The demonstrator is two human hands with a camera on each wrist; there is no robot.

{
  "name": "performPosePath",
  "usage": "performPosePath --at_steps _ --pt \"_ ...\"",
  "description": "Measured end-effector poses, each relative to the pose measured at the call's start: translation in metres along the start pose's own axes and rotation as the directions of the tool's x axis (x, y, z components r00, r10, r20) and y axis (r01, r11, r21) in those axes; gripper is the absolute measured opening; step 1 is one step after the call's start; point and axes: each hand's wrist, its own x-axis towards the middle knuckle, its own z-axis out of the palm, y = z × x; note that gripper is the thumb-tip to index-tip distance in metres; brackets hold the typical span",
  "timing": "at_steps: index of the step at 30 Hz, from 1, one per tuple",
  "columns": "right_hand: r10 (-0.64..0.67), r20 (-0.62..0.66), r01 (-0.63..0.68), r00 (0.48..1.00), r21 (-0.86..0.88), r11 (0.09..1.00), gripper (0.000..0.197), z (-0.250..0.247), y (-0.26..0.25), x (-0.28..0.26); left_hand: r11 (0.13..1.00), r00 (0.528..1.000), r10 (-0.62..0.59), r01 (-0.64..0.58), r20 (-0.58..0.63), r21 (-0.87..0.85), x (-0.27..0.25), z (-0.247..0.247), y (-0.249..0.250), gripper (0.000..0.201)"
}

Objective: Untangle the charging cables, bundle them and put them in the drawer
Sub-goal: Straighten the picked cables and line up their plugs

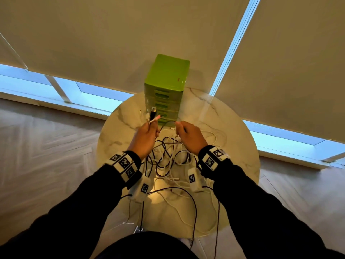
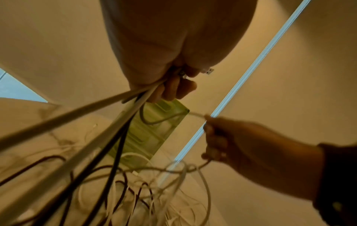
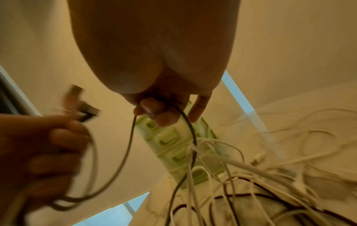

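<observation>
Gripping perhaps three cable ends (image 1: 152, 115), left hand (image 1: 144, 137) faces right hand (image 1: 190, 136) pinching one grey cable (image 3: 125, 154).

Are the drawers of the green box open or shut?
Shut: every front on the green drawer box sits flush, none pulled out. The cables lie tangled on the table.

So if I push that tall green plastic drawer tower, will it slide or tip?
The green plastic drawer tower is tall and narrow, so a high push probably tips it. It looks like light plastic on the smooth marble table, so a low push likely slides it.
</observation>
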Motion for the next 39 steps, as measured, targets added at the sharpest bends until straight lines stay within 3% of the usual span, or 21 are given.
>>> performPosePath --at_steps 2,5,8,11,17,21,24,26,28,31,34,39 --pt "-0.103 0.019 0.102 0.994 0.052 0.993 0.034 0.002 -0.021 -0.006 0.994 0.997 -0.058 0.062 0.049 -0.092 0.001 0.005 -0.002 0.037" --pt "-0.19 0.105 0.175 0.976 0.137 0.975 0.027 0.007 -0.034 -0.016 0.951 0.985 -0.106 0.14 0.132 -0.277 0.001 0.011 0.005 0.05" --pt "-0.163 0.277 0.116 0.947 0.179 0.977 0.033 0.011 -0.029 -0.026 0.904 0.993 -0.091 0.113 0.073 -0.413 0.001 0.011 0.018 0.039" --pt "-0.127 0.391 0.034 0.912 0.237 0.971 0.041 0.016 -0.012 -0.028 0.915 0.997 -0.026 0.054 0.075 -0.4 0.001 0.012 0.023 0.034" --pt "0.01 0.611 0.022 0.792 -0.045 0.999 0.032 0.037 0.048 -0.029 0.834 0.993 0.1 -0.049 0.063 -0.55 0.01 -0.007 0.048 0.035" --pt "0.032 0.498 -0.004 0.867 -0.057 0.998 0.031 0.029 0.073 -0.021 0.819 0.992 0.112 -0.125 -0.058 -0.561 0.015 -0.039 0.053 0.037" --pt "0.016 0.311 0.022 0.95 -0.118 0.993 0.03 0.012 0.084 -0.015 0.785 0.979 0.102 -0.187 -0.174 -0.59 0.02 -0.061 0.053 0.037" --pt "0.0 0.179 0.028 0.984 -0.156 0.987 0.036 -0.001 0.083 -0.008 0.814 0.968 0.126 -0.225 -0.215 -0.535 0.021 -0.068 0.048 0.034" --pt "-0.018 0.078 0.029 0.997 -0.139 0.99 0.038 -0.012 0.066 0.001 0.879 0.965 0.171 -0.24 -0.197 -0.412 0.017 -0.065 0.041 0.03" --pt "-0.073 -0.049 0.072 0.996 -0.012 0.997 0.029 -0.024 0.024 0.012 0.949 0.987 0.146 -0.157 -0.059 -0.272 0.009 -0.044 0.03 0.032" --pt "-0.149 -0.044 0.152 0.988 0.06 0.987 0.022 -0.027 -0.015 0.011 0.957 0.993 0.075 -0.045 0.096 -0.285 0.007 -0.019 0.019 0.036" --pt "-0.289 0.143 0.28 0.947 0.079 0.957 0.021 -0.025 -0.04 -0.006 0.941 0.986 0.051 0.005 0.156 -0.338 0.004 0.004 0.026 0.043"
